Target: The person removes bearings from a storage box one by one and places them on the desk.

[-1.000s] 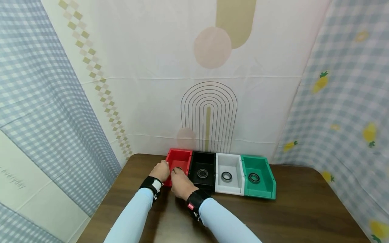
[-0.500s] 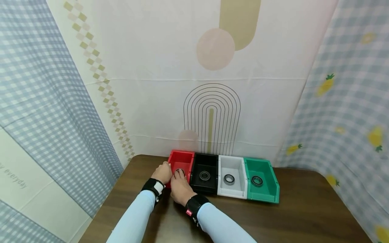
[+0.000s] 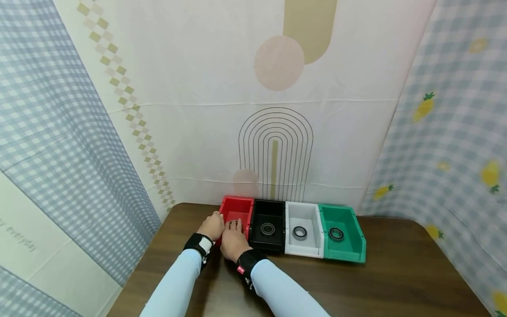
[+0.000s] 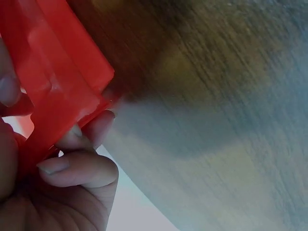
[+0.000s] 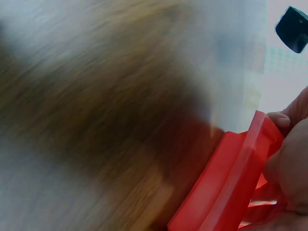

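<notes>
In the head view, my left hand (image 3: 211, 226) holds the near left corner of a red bin (image 3: 237, 204). Its fingers curl round the red wall (image 4: 62, 113) in the left wrist view. My right hand (image 3: 234, 241) reaches over the bin's front, with extended fingers down inside it. Dark bits of a ring-shaped bearing show around those fingertips; the fingers cover most of it. The right wrist view catches part of this hand (image 5: 293, 159) against the red rim (image 5: 240, 168).
To the right stand a black bin (image 3: 269, 209), a white bin (image 3: 303, 211) and a green bin (image 3: 338, 214), side by side. Each holds one bearing, such as the silver bearing (image 3: 299, 233) in the white one. The brown table (image 3: 356, 286) meets a hanging cloth (image 3: 198, 145) behind.
My right fingers have spread over the bearing in the red bin, after holding it closer to the front a second ago. The left hand keeps its hold on the bin.
</notes>
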{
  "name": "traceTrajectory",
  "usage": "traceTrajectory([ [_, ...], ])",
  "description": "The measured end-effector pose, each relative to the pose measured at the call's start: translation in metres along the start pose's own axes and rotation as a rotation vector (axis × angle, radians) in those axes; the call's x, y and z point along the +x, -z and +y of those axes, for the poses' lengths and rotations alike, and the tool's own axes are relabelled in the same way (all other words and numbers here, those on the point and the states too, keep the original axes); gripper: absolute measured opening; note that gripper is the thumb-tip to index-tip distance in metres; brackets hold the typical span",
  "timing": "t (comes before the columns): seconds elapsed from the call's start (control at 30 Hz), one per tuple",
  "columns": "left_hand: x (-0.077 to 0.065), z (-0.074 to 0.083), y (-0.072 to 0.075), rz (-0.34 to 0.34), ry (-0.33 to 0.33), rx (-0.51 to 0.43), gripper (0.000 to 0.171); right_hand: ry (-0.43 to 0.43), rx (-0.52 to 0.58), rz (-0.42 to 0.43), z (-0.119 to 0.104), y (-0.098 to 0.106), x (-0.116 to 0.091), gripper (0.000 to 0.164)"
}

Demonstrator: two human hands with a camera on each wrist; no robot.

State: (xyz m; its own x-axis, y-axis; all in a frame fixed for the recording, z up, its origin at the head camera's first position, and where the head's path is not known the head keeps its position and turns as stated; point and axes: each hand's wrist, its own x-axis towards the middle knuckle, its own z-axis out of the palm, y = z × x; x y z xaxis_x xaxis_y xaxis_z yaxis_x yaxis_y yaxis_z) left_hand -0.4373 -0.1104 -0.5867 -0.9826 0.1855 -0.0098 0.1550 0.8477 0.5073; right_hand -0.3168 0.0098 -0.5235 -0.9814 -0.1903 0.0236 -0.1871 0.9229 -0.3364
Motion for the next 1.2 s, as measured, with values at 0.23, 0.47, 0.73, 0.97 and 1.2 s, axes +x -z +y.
traceTrajectory([
  [0.23, 0.003, -0.008, -0.003, -0.007, -0.016, -0.01, 0.037, -0.035, 0.023, -0.043, -0.003, 0.002, 0.01, 0.069],
  [0.47, 0.013, -0.021, -0.011, -0.001, -0.029, 0.003, 0.032, -0.072, 0.119, -0.045, -0.005, 0.003, 0.017, 0.061],
  [0.73, 0.003, -0.01, -0.004, -0.017, -0.016, -0.022, 0.038, -0.047, 0.096, -0.009, -0.003, 0.003, 0.024, 0.05],
  [0.97, 0.008, -0.015, -0.011, 0.008, -0.017, -0.03, 0.031, -0.08, 0.043, 0.026, -0.001, -0.005, 0.03, 0.036],
  [1.2, 0.015, -0.021, -0.014, -0.003, 0.003, -0.011, 0.034, -0.177, 0.1, 0.08, -0.004, -0.008, 0.033, 0.026],
])
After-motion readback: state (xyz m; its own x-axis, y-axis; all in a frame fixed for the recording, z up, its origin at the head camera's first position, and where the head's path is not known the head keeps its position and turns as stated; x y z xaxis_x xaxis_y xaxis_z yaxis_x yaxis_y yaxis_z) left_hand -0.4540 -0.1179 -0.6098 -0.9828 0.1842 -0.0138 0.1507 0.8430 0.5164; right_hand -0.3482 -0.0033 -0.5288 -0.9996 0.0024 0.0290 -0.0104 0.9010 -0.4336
